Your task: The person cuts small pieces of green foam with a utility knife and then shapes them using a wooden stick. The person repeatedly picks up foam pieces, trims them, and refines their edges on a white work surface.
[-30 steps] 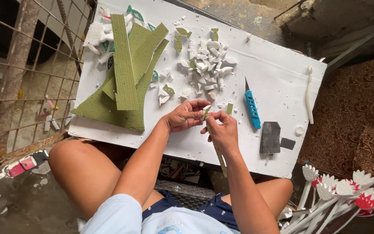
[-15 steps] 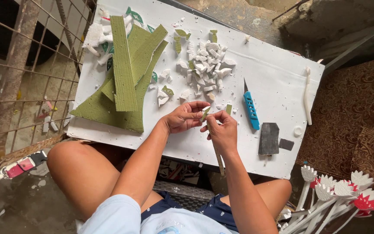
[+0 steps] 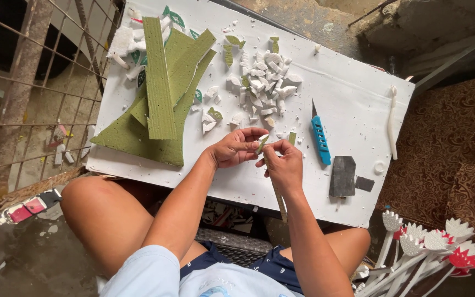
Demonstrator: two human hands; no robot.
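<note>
Both hands meet over the front middle of a white board (image 3: pixel 353 104) that rests on my lap. My left hand (image 3: pixel 236 148) pinches a small green and white foam leaf piece (image 3: pixel 262 144) at its fingertips. My right hand (image 3: pixel 284 165) grips a thin stick (image 3: pixel 279 195) that runs down past the wrist, its top end against the leaf piece. A pile of small white foam petals (image 3: pixel 262 82) lies just beyond the hands. A small green strip (image 3: pixel 292 138) lies next to my right hand.
Long green foam strips (image 3: pixel 160 93) are stacked on the board's left. A blue utility knife (image 3: pixel 320 137), a dark grey block (image 3: pixel 342 176) and a white stick (image 3: pixel 392 121) lie to the right. Finished white and red foam flowers on stems (image 3: pixel 430 247) stand at lower right. A metal grid fence (image 3: pixel 28 82) is at left.
The hands have stayed in the same spot; the fingers shift slightly around the leaf piece and the stick. Nothing else moved.
</note>
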